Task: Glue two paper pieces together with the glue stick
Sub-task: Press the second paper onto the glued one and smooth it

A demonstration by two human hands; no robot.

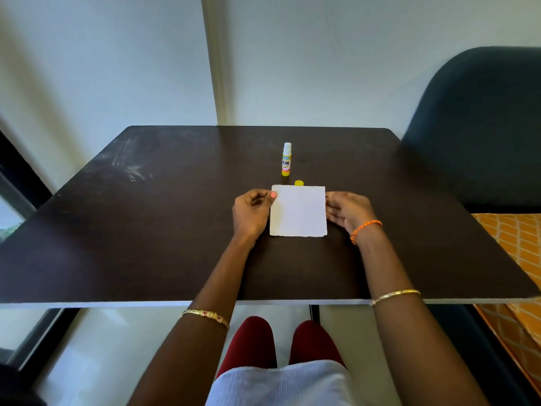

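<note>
Between the hands: the white paper lay flat on the dark surface, square to me, and I could not tell whether it was one sheet or two stacked.
Left hand: my left hand sat at the paper's left edge, fingers curled, thumb and forefinger pinching the upper left corner.
Right hand: my right hand lay along the paper's right edge with its fingers fairly straight, their tips touching that edge; I saw no real grip there, only a steadying touch.
Cap: the yellow cap stood just beyond the paper's far edge, partly hidden behind it, close to the middle of that edge.
Glue stick: the glue stick stood upright and uncapped farther out, straight ahead of the paper and a shade toward the left of its centre line, apart from the cap.
Long axis: vertical, white tip up, so I judged a grasp from the side round the labelled barrel would suit it.
Nearer hand: the stick lay ahead of both hands, slightly closer to the left; either could reach it by going forward over the paper.
Step in hand: I judged the paper was being squared up or pressed; whether glue was on it I could not tell.
Risk: a reach low over the paper could knock the cap or tip the stick.
Beyond: a dark chair stood at the right of the surface.
</note>
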